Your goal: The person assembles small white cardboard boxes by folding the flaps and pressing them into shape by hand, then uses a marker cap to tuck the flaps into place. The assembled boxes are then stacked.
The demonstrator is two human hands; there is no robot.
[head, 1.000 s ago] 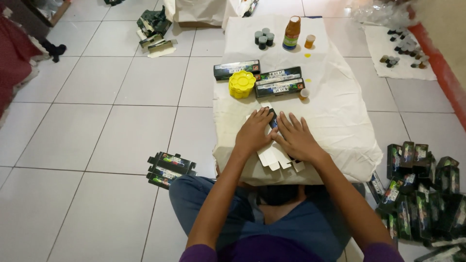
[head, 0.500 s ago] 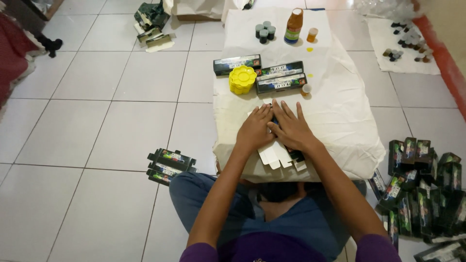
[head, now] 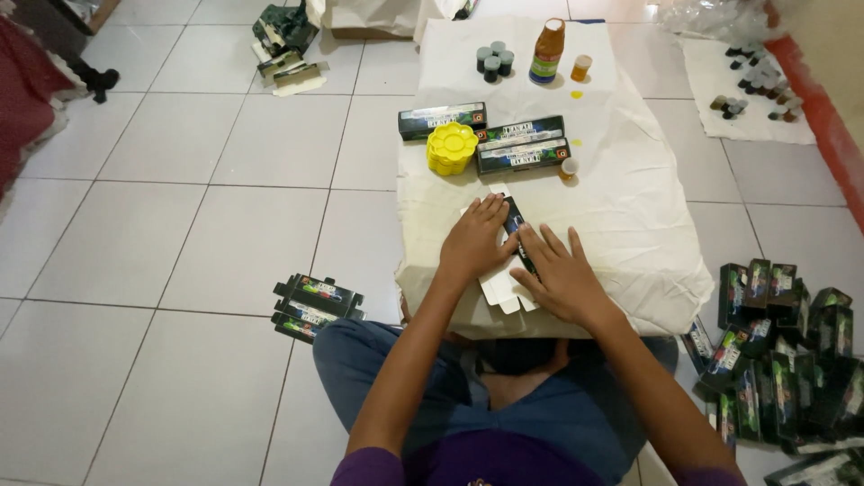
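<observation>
A flat, unfolded carton [head: 504, 286], white inside with a dark printed strip, lies at the near edge of a low table covered by a white cloth [head: 621, 216]. My left hand [head: 474, 239] presses flat on its left part. My right hand [head: 563, 275] lies flat on its right part, fingers spread. Both palms face down on the cardboard; most of the carton is hidden beneath them.
Further back on the cloth lie three dark long boxes [head: 522, 144], a yellow flower-shaped palette [head: 451, 148], several small jars [head: 493, 61] and an orange bottle [head: 546, 40]. Flat cartons [head: 315, 306] lie on the tiled floor at left; many folded dark boxes [head: 783, 333] are piled at right.
Both hands have stayed pressed on the flat carton, sliding slightly over it. The view has shifted a little; nothing else moved.
</observation>
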